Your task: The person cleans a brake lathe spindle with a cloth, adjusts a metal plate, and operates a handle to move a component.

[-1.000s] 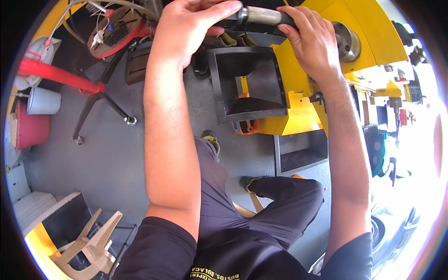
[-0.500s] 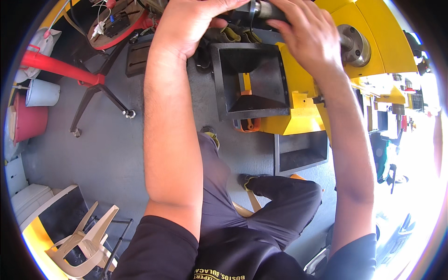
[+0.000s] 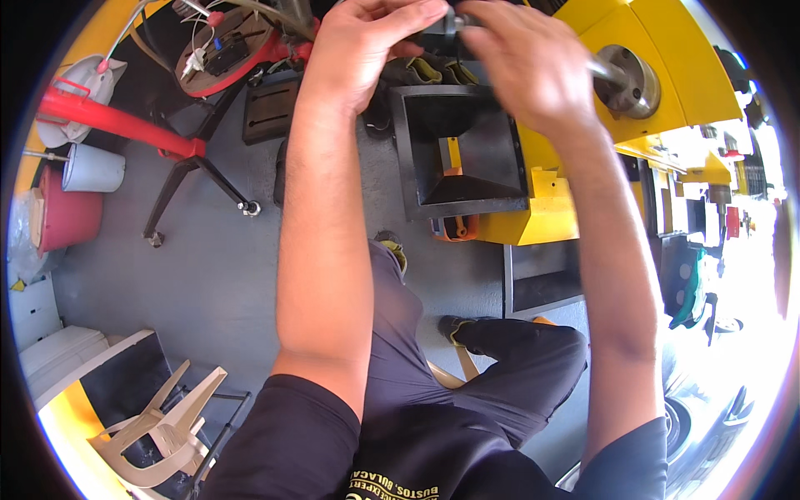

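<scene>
My left hand (image 3: pixel 364 42) is closed round a dark cylindrical part (image 3: pixel 435 37) at the top edge, its thumb lying along the top. Much of that part is cut off or hidden by my fingers. Just to the right, my right hand (image 3: pixel 537 71) is curled over a metal shaft, slightly blurred, with its fingertips close to the dark part. The bare shaft (image 3: pixel 607 72) shows beyond the hand and runs into a round bolted metal flange (image 3: pixel 632 82) on a yellow machine (image 3: pixel 687 58).
Below my hands stands a black, square, hopper-like frame (image 3: pixel 408 179), beside a yellow housing (image 3: pixel 550 208). At left are a red stand with dark wheeled legs (image 3: pixel 171 183), a pale blue bucket (image 3: pixel 93 168) and a red tub (image 3: pixel 71 212). A beige plastic chair (image 3: pixel 179 421) is lower left.
The view has shifted slightly, so the surroundings sit further right. My right hand has moved left relative to the flange, curling over the shaft and exposing more of it. My left hand keeps its hold.
</scene>
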Action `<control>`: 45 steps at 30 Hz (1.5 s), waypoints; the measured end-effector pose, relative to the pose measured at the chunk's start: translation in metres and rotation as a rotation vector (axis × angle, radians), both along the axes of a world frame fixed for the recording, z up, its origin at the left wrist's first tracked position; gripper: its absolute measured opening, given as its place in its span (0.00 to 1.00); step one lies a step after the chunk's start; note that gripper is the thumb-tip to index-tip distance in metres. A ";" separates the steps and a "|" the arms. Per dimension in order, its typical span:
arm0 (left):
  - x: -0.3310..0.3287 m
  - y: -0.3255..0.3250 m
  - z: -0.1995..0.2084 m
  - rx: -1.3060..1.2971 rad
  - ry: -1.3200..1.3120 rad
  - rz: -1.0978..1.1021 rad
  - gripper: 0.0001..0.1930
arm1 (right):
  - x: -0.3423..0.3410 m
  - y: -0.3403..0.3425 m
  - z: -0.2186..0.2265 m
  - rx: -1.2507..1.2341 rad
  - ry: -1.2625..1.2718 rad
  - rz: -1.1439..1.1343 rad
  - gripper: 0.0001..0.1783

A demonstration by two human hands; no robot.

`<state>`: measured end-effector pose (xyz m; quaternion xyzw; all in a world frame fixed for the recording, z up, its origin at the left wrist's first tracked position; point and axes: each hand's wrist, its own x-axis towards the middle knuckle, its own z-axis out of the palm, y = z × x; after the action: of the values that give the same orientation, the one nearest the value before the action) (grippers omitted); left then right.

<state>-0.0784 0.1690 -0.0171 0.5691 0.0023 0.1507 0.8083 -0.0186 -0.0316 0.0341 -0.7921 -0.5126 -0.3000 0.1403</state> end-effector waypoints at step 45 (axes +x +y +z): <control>0.004 0.019 -0.003 0.136 -0.085 -0.017 0.12 | 0.002 0.004 -0.012 0.170 -0.040 -0.381 0.12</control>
<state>-0.0748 0.1879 -0.0197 0.6158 -0.0471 0.1677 0.7684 -0.0171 -0.0276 0.0223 -0.8541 -0.3289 -0.3789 0.1372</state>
